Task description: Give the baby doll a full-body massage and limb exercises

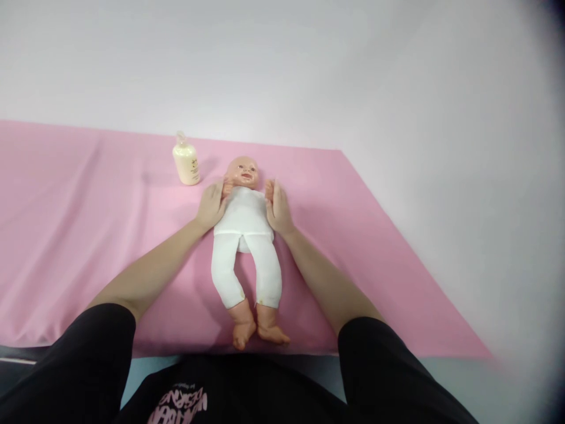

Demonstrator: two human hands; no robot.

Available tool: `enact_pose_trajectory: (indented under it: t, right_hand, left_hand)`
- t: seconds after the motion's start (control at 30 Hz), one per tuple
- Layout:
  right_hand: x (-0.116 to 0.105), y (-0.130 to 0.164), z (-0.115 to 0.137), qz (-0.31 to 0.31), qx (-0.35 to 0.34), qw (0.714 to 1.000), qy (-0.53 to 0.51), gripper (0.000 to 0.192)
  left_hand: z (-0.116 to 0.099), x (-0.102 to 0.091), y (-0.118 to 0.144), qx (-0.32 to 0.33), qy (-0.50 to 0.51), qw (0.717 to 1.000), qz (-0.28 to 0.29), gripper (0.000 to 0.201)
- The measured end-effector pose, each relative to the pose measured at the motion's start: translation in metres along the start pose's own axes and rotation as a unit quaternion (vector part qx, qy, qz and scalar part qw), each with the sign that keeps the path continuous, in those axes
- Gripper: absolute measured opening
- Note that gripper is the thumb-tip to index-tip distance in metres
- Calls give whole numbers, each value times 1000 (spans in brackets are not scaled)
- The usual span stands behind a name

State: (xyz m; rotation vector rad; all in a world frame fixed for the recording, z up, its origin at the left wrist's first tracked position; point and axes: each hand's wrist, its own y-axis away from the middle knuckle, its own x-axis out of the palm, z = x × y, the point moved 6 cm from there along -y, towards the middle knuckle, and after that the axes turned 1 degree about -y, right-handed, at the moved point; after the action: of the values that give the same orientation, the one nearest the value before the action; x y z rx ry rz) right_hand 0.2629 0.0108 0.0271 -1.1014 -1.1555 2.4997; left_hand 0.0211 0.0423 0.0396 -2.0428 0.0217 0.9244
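Observation:
A baby doll point(244, 212) in a white cloth body suit lies on its back on the pink cover, head at the far end and bare feet toward me. My left hand point(212, 205) rests along the doll's arm on the left, fingers stretched out beside its small hand. On the other side, my right hand point(279, 209) lies against the doll's right-hand-side arm, its fingers straight and pointing away from me. Both palms face inward, with the doll's torso between them. The doll's arms are partly hidden behind my hands.
A pale yellow pump bottle point(187, 164) stands upright to the left of the doll's head. The pink cover point(362, 253) has folds on the left and ends in a slanting edge on the right. Behind it is a plain white wall point(265, 70).

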Motion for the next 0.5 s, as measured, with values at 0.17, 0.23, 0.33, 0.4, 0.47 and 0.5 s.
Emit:
enact_pose_trajectory:
  t: [0.17,0.23,0.33,0.4,0.47,0.5]
  right_hand:
    - [5,0,-27,-3,89,996,-3,68]
    - [6,1,-35,3,117,993,-1,68]
    - [7,3,-46,12,146,989,-2,68]
    - [8,3,-54,12,159,987,-13,69]
    - [8,3,-59,8,152,988,-25,69]
    - [7,2,-59,11,134,990,-29,69]
  left_hand:
    - [18,2,-4,-47,30,998,-10,75]
    - [26,3,-3,-72,37,997,-6,75]
    - [40,6,1,-105,39,994,-3,69]
    - [49,8,3,-130,38,991,-1,66]
    - [57,11,5,-149,33,988,7,65]
    - [59,12,5,-152,31,988,9,64]
